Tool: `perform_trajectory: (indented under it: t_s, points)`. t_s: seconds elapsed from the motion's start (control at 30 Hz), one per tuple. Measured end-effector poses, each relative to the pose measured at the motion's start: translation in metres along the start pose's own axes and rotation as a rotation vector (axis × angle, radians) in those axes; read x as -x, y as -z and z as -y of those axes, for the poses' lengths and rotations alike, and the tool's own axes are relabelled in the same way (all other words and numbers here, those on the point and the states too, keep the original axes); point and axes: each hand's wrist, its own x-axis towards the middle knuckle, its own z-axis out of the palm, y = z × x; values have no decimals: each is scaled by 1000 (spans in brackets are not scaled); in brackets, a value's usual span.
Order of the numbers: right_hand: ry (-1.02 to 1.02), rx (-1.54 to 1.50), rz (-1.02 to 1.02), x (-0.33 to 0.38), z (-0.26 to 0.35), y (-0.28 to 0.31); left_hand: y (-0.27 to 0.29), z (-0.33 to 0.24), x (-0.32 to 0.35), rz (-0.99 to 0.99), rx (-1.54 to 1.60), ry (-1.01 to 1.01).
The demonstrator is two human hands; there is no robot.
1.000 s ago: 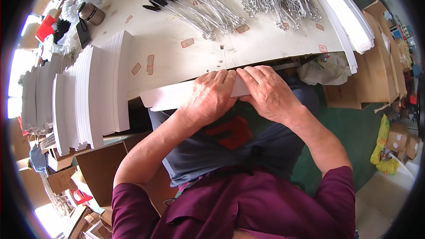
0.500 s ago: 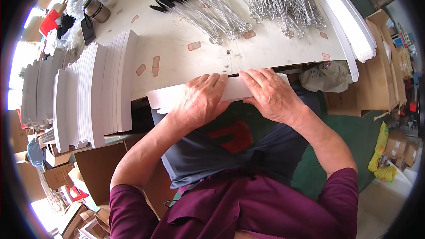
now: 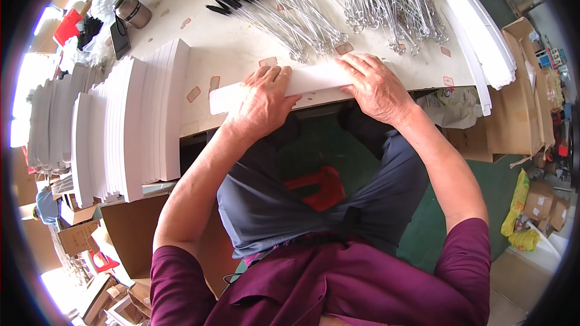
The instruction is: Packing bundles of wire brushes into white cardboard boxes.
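At worktop near edge, 12 o'clock from the torso: left hand and right hand lie flat on the long white card strip, fingers spread, pinning not clamping. Looks like creasing step; next needs firm, even pressure along the strip. Wire brushes sit at 12 beyond.

Brown cardboard boxes at the table's right, yellow bags on the floor beyond.

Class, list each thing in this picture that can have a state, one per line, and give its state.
White flat box: lying flat at the table's near edge, pressed under both hands.
Left hand: palm down on the box.
Right hand: palm down on the box.
White box stacks: standing in rows.
Wire brushes: loose, spread out.
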Motion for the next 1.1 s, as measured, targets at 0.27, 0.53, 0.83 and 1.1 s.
perform_trajectory:
  t_s: [0.27,0.53,0.83,1.1]
  points:
    - [-55,-60,28,6,7,-4,-12,-9,11,-130,-26,14]
    - [-27,46,49,7,41,-25,-37,-22,26,-51,-201,25]
    - [-179,132,30,35,15,-22,-11,8,53,28,-307,92]
    - [-193,110,-43,55,-10,-11,-6,23,73,-42,-391,114]
